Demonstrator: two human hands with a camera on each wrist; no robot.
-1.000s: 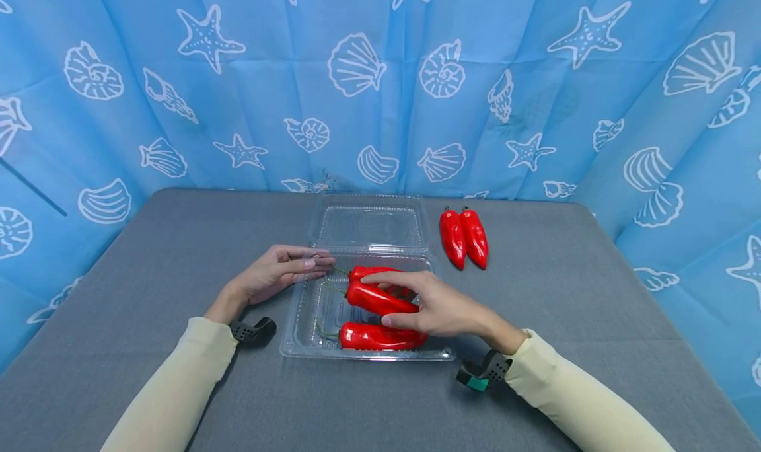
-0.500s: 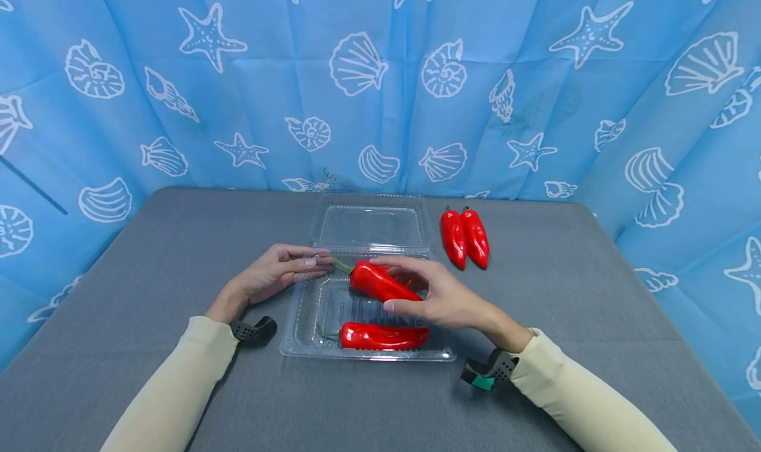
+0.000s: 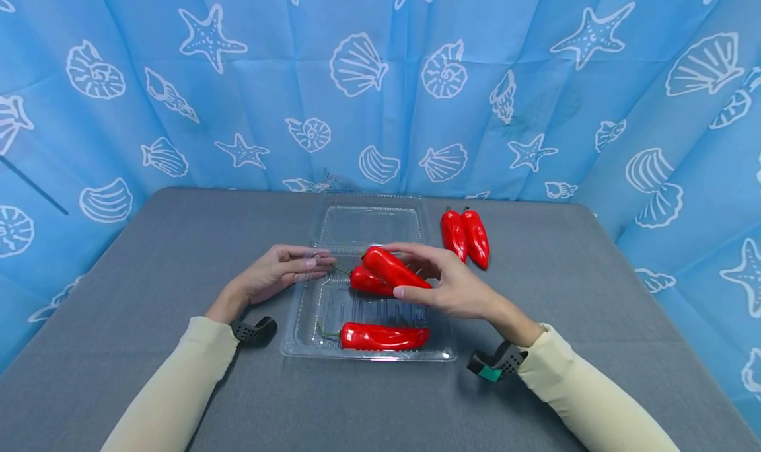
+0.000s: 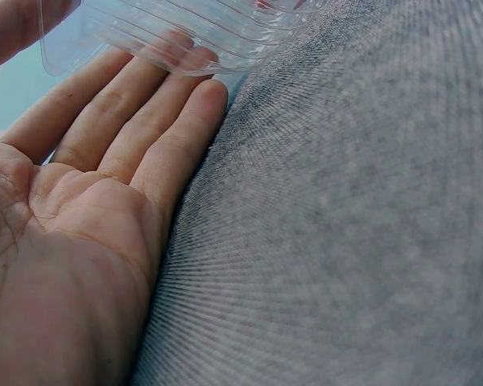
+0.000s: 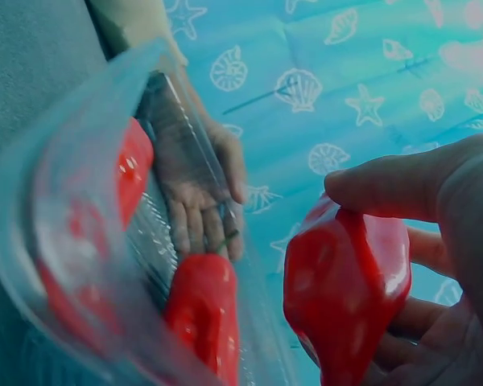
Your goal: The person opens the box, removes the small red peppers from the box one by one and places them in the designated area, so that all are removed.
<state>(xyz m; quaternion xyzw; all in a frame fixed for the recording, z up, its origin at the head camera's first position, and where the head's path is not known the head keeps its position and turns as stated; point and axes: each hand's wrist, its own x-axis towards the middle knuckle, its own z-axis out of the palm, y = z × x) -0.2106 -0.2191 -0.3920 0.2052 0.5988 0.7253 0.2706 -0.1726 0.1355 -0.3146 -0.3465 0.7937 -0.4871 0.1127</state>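
Observation:
Between thumb and fingers, my right hand (image 3: 454,280) holds a red pepper (image 3: 392,265) above the back of a clear plastic clamshell box (image 3: 362,355). The pepper's tip points toward my right palm. Below, partly covered by it in the head view, a second red pepper (image 3: 365,283) lies along the box's back. One more pepper (image 3: 383,337) lies near the front wall, its green stem pointing left. My left hand (image 3: 273,273) lies at the box's left side. In the left wrist view its fingers (image 4: 157,133) are fairly straight, their tips at the clear plastic.
The box's lid (image 3: 371,224) is folded back flat behind it. Two red peppers (image 3: 475,237) lie side by side right of the lid. A grey cloth (image 3: 148,293) covers the table. A blue curtain (image 3: 380,108) with shell patterns hangs at the back.
My right hand has lifted a red pepper from the middle of the box and moved back and slightly right with it, over the rear pepper. My left hand has stayed put.

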